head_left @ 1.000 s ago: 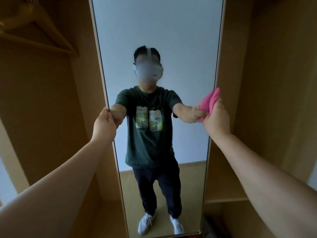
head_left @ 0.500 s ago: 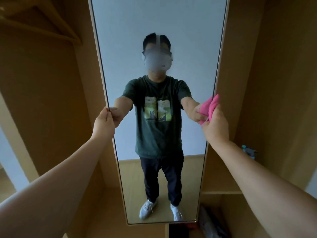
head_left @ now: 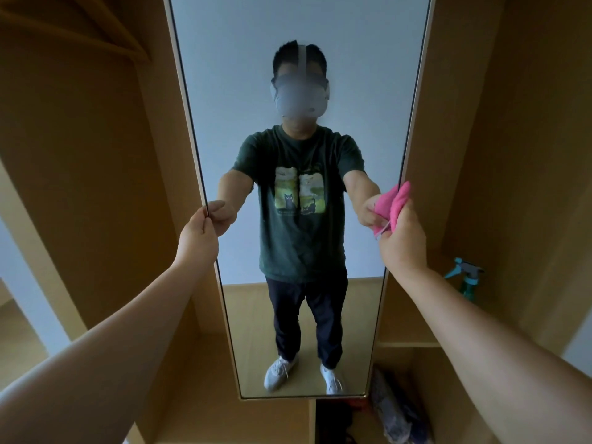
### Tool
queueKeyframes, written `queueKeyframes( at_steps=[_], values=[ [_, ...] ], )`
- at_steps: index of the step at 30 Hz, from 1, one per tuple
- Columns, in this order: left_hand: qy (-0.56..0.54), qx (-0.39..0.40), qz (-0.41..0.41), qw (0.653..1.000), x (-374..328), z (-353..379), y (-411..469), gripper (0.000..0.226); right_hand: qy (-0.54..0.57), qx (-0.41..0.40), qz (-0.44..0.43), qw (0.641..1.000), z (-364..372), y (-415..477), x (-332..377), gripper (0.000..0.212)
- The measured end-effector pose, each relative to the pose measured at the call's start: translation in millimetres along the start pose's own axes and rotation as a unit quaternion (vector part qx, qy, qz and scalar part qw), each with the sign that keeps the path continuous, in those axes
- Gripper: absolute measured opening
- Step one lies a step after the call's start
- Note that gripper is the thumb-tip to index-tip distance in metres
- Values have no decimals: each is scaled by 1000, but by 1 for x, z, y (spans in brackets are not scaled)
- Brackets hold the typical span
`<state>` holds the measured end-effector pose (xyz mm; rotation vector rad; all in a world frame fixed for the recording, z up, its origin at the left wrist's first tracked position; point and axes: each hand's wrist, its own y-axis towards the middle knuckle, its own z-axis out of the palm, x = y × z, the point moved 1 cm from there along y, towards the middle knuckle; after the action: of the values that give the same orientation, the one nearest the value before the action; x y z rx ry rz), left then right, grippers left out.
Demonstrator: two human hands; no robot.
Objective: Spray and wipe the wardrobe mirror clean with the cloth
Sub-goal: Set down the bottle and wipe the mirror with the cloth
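Wooden wardrobe (head_left: 96, 187) closely flanks the tall mirror (head_left: 320, 43).
Left hand (head_left: 197, 238) pinches its left edge; right hand (head_left: 403, 241) grips pink cloth (head_left: 395, 203) at right edge.

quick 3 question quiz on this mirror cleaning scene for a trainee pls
1. True or false: the left hand grips the left edge of the mirror.
2. Which hand holds the pink cloth? A) the left hand B) the right hand
3. Fill in: the spray bottle stands to the ____ of the mirror.
Key: 1 true; 2 B; 3 right.
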<state>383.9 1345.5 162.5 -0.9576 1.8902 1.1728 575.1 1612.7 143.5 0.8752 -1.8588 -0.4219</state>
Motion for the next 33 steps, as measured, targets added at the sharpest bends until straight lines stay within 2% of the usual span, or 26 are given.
queueKeyframes(
  at_steps=[11, 15, 21, 26, 33],
  values=[
    [3, 17, 8, 1000, 27, 7, -2, 47, -5, 16, 7, 1000, 12, -22, -19, 62],
    [-22, 50, 25, 998, 39, 9, 3, 66, -6, 23, 19, 1000, 16, -33, -27, 67],
    [-5, 104, 38, 994, 66, 12, 5, 85, -16, 29, 26, 999, 21, -47, -41, 77],
    [65, 140, 31, 988, 92, 17, -1, 79, -32, 38, 16, 999, 25, -57, -53, 81],
    [88, 155, 19, 984, 120, 24, -4, 72, -20, 63, 47, 997, 35, -74, -71, 81]
  ],
)
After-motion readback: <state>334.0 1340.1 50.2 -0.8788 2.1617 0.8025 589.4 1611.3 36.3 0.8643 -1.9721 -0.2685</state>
